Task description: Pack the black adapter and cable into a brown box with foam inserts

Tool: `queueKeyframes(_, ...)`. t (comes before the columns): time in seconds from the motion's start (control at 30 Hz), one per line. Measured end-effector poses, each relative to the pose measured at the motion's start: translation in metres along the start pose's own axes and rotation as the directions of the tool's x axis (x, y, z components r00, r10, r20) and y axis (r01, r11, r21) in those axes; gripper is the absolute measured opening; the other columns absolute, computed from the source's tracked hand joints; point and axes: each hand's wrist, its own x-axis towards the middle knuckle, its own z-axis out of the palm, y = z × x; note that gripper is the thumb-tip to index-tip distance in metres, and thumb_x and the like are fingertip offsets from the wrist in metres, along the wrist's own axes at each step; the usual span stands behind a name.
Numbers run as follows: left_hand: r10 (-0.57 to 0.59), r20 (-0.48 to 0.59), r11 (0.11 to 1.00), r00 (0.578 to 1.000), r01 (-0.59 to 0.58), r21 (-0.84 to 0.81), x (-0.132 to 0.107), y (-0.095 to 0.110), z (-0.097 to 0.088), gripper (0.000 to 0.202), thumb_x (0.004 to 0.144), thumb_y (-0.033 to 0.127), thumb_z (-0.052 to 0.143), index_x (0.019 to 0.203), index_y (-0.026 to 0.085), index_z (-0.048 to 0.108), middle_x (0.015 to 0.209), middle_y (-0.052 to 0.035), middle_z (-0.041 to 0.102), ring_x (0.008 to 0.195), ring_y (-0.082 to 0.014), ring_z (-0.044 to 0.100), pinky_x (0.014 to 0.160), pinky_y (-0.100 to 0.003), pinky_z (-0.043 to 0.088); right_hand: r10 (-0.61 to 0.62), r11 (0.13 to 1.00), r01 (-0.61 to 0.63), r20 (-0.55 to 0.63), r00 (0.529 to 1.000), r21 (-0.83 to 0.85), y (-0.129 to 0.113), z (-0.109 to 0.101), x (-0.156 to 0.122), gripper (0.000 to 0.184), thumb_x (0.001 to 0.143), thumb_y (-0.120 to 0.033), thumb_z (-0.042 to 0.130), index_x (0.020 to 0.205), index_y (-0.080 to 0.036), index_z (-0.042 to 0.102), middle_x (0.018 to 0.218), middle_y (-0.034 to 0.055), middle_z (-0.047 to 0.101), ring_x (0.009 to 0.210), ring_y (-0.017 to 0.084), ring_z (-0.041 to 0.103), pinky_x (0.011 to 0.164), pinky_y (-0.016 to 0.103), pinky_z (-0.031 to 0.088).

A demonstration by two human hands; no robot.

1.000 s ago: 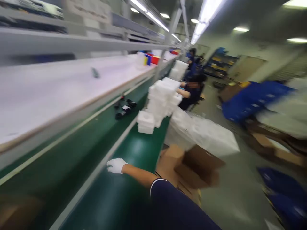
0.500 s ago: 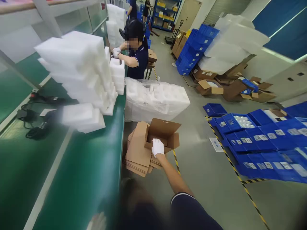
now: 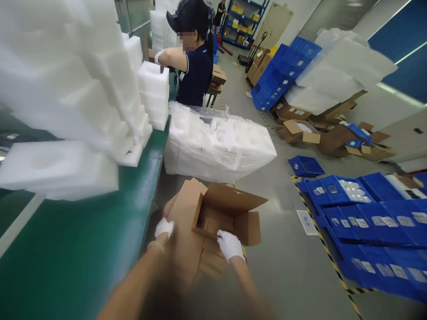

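Observation:
An open cardboard box [image 3: 216, 220] with its lid flap raised rests on flattened cardboard boxes [image 3: 187, 222] beside the green workbench [image 3: 133, 231]. My right hand [image 3: 231, 246], in a white glove, grips the near wall of the open box, its fingers hooked over the edge. At the left edge of the flattened cardboard is my left hand [image 3: 164, 228], also gloved, with its fingers curled against the top sheet. The open box shows a bare cardboard floor. Part of the stack lies in shadow and blur.
White foam blocks [image 3: 83, 89] are piled on the bench. Beyond the box stands a plastic-wrapped foam bundle [image 3: 220, 146]. A co-worker [image 3: 195, 66] works farther along the bench. Blue bins [image 3: 373, 213] line the right side behind yellow-black floor tape [image 3: 327, 249].
My left hand has come from over the bench to the flattened cardboard. My right hand still holds the box wall. The view has moved closer to the foam and the box.

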Motion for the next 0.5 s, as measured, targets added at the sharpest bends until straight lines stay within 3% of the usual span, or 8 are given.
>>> queueKeyframes(0.1,-0.039,0.045,0.999,0.998,0.038,0.027,0.023,0.001,0.002,0.059,0.082,0.038,0.053,0.129,0.003,0.049,0.134,-0.0217,0.048,0.127,-0.0297,0.043,0.104,-0.034,0.038,-0.024,0.999,0.025,-0.034,0.999,0.029,0.007,0.011,-0.001,0.023,0.086,-0.026,0.043,0.093,-0.029,0.066,0.093,-0.0001,0.068,0.083,0.018,0.062,0.065,0.025,0.039)
queueKeyframes(0.2,-0.039,0.084,0.998,0.996,0.034,0.056,0.027,-0.002,-0.001,0.053,0.085,0.041,0.048,0.123,0.004,0.056,0.129,-0.0214,0.053,0.124,-0.0311,0.046,0.101,-0.036,0.04,-0.041,0.997,0.045,-0.068,0.997,0.057,0.012,0.02,-0.002,0.024,0.086,-0.022,0.042,0.09,-0.028,0.065,0.091,0.0006,0.068,0.082,0.018,0.062,0.067,0.025,0.04)
queueKeyframes(0.33,0.024,0.084,0.998,0.996,-0.029,0.06,0.016,0.0,-0.005,0.048,0.086,0.041,0.045,0.12,0.009,0.059,0.127,-0.0177,0.055,0.123,-0.0304,0.048,0.101,-0.036,0.039,-0.027,0.967,0.059,-0.133,0.991,0.247,0.03,0.025,-0.005,0.024,0.085,-0.024,0.043,0.085,-0.027,0.067,0.089,0.0009,0.067,0.085,0.017,0.062,0.074,0.025,0.044)
queueKeyframes(0.5,0.112,0.005,0.994,0.994,-0.112,0.003,-0.01,0.018,-0.011,0.05,0.086,0.037,0.046,0.126,0.008,0.055,0.136,-0.0177,0.048,0.126,-0.0279,0.044,0.104,-0.033,0.035,0.045,0.89,0.054,-0.206,0.978,0.453,0.05,0.018,-0.014,0.015,0.079,-0.034,0.056,0.08,-0.032,0.071,0.087,-0.0011,0.068,0.09,0.021,0.064,0.084,0.032,0.049)
